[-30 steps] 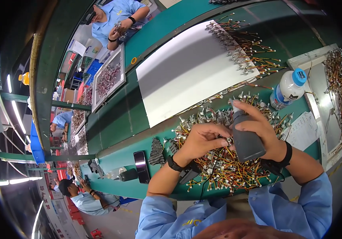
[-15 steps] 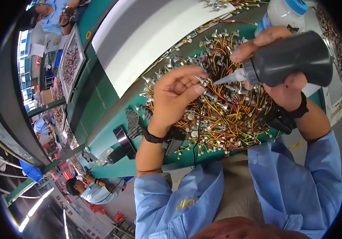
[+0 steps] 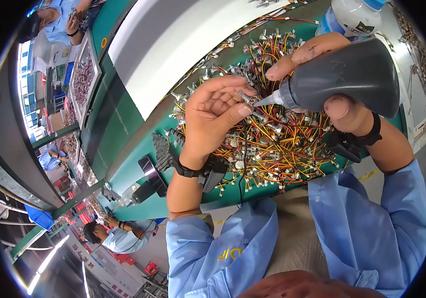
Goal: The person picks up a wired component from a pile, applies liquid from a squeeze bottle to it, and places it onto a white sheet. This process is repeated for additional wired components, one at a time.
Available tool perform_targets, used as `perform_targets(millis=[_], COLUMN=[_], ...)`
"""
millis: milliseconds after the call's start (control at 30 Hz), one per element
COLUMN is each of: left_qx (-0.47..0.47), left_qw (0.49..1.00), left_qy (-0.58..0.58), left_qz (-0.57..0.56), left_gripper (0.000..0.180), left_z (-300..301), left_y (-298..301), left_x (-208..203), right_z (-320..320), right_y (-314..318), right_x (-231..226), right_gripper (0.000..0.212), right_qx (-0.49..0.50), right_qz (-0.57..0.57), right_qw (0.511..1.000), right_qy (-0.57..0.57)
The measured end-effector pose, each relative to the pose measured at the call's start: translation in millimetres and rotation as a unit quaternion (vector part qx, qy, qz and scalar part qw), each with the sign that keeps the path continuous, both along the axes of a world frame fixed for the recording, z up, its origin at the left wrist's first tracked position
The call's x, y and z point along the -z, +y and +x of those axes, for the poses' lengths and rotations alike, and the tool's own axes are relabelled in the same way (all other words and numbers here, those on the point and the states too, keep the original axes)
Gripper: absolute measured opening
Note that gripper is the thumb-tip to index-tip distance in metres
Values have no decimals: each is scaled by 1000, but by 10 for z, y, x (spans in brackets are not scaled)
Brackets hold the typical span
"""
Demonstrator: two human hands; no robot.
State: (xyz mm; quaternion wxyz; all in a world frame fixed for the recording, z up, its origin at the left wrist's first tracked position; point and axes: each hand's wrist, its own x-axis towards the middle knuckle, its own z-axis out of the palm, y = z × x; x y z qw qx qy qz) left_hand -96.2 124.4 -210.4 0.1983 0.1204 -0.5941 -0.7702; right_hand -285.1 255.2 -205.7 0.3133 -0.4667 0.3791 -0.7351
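Observation:
My left hand pinches a small metal potentiometer between thumb and fingertips, above the pile. In my right hand is a dark grey squeeze bottle, tilted onto its side with its pale tapered nozzle aimed left. The nozzle tip sits right at the potentiometer; whether they touch I cannot tell. Below both hands lies a heap of wired potentiometers with red, yellow and black leads and small white connectors. Any liquid at the tip is too small to make out.
A white jar with a blue lid stands behind the squeeze bottle. A white sheet curves along the far left. On the green table lies a dark phone-like device. Co-workers sit farther left.
The squeeze bottle and my right hand have shifted a little left, bringing the nozzle closer to the potentiometer. My left hand has moved slightly left and keeps its pinch.

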Motion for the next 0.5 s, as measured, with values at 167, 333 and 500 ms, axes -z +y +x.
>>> perform_targets(millis=[167, 333, 500], left_qx=[-1, 4, 3], left_qw=[1000, 1000, 1000], left_qy=[-2, 7, 8], left_qz=[-7, -2, -3], left_gripper=[41, 42, 42], left_z=[-8, -5, -1], left_y=[-12, -20, -18], left_x=[-1, 32, 34], right_z=[-29, -27, -51], right_y=[42, 17, 36], right_x=[-75, 2, -1], right_gripper=[67, 67, 66], right_qx=[-20, -15, -10], right_qz=[28, -15, -9], right_qw=[999, 1000, 998], right_qy=[-16, 23, 57])
